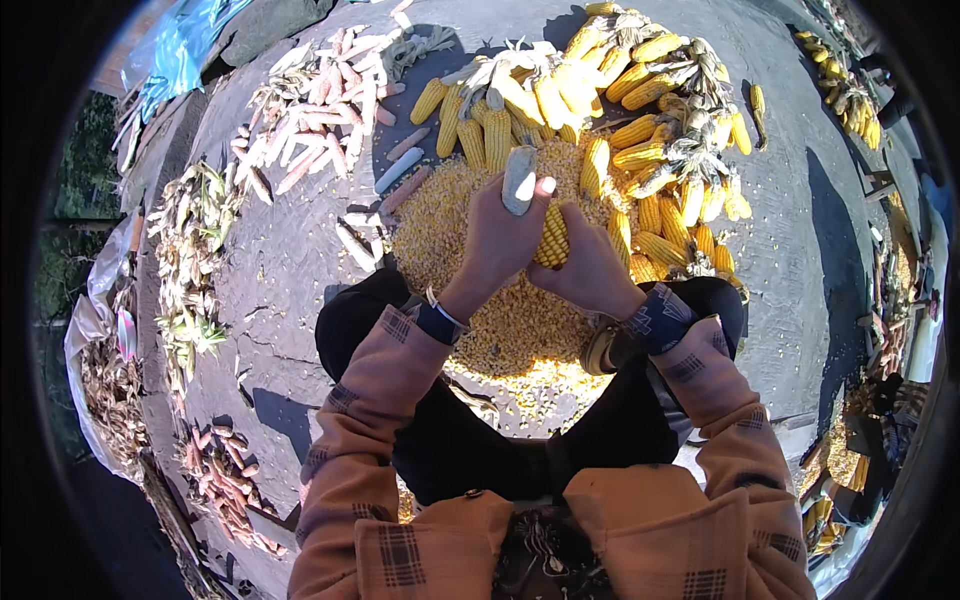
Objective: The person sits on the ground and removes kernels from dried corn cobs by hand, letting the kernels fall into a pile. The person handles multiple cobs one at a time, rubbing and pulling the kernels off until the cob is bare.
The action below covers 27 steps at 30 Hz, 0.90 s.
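Observation:
My left hand [499, 232] grips a short, pale grey, rounded piece [519, 180]; whether it is a bare cob or a stone I cannot tell. My right hand [596, 262] is closed around a yellow ear of maize [553, 240], partly hidden by the fingers. The two hands meet, left thumb beside the ear. Below them spreads a heap of loose maize kernels [495, 337] between my bent legs. Beyond it lie husked yellow ears [496, 139], their husks pulled back. More ears [664, 244] lie to the right of the heap.
Stripped cobs [322, 112] are piled at the upper left, more cobs [225, 484] at the lower left. Dry husks [191, 255] line the concrete floor's [277, 300] left side. A blue plastic sheet [180, 49] hangs at the top left. Another person [896, 412] sits at the right rim.

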{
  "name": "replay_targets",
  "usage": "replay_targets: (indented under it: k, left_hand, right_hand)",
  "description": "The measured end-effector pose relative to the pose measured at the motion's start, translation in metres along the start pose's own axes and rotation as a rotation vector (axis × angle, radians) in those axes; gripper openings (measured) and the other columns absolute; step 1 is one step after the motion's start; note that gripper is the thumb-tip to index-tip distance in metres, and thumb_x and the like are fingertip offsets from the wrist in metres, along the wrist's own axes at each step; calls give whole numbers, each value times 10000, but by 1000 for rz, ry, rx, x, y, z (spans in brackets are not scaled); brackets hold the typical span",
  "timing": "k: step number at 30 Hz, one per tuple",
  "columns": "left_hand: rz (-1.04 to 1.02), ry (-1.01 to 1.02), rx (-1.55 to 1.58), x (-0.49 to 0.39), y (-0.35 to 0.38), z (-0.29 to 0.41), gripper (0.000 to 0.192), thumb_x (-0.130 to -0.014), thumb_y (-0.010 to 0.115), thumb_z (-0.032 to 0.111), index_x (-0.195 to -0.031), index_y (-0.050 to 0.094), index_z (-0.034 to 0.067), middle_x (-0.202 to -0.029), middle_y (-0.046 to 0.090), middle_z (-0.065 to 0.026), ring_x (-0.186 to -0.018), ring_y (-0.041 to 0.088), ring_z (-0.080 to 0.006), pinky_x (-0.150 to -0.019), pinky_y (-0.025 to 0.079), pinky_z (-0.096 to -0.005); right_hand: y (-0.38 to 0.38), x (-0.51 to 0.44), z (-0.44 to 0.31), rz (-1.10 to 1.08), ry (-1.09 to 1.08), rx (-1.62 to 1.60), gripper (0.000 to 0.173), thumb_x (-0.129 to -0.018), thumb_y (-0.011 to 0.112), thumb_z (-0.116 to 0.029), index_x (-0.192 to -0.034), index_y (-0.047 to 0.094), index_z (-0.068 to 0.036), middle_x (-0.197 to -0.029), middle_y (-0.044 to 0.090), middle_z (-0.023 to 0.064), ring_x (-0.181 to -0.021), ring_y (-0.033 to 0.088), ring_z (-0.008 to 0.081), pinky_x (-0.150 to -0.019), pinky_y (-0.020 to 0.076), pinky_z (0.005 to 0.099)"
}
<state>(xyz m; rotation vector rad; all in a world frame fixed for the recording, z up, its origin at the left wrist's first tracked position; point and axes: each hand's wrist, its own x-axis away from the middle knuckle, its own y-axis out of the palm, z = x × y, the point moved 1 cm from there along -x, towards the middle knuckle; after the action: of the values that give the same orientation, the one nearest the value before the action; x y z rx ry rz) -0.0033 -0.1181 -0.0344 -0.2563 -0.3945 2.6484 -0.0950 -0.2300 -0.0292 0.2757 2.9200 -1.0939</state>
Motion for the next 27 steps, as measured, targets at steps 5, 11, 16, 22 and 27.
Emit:
replay_targets:
  k: [5,11,16,22,27]
  left_hand:
    - [106,-93,101,-15,-5,0,263,-910,608,235,-842,667,-12,-729,666,-36,-662,618,-124,-609,483,-281]
    - [-56,-268,569,-23,-15,-14,265,-914,612,241,-904,657,-20,-740,658,-20,-610,593,-121,-586,484,-293]
    - [-10,13,324,-10,-2,-4,276,-899,623,253,-889,649,-22,-700,647,-47,-580,564,-129,-579,479,-314]
    - [139,16,11,-5,-4,-7,277,-895,616,245,-835,659,-22,-662,638,-91,-625,618,-129,-572,473,-315]
    - [69,-189,238,-18,-8,-16,290,-899,620,277,-890,668,-9,-700,647,-61,-630,609,-139,-579,471,-313]
  right_hand:
    - [-10,1,4,-357,410,-888,433,-792,686,-247,-1078,509,25,-861,607,59,-695,585,128,-629,501,288]
    - [-7,-6,3,-151,123,-286,477,-749,706,-258,-1048,464,24,-823,636,168,-722,647,300,-653,518,383]
    - [1,-6,-2,-10,19,4,523,-702,733,-251,-1025,426,22,-804,623,254,-766,630,431,-668,515,456]
    - [-1,-3,4,-336,333,-685,549,-715,751,-241,-1105,481,36,-867,633,115,-711,631,201,-645,520,336]
    - [-9,-9,-2,-381,389,-805,569,-719,763,-259,-1127,499,36,-868,619,70,-724,597,142,-646,511,294]
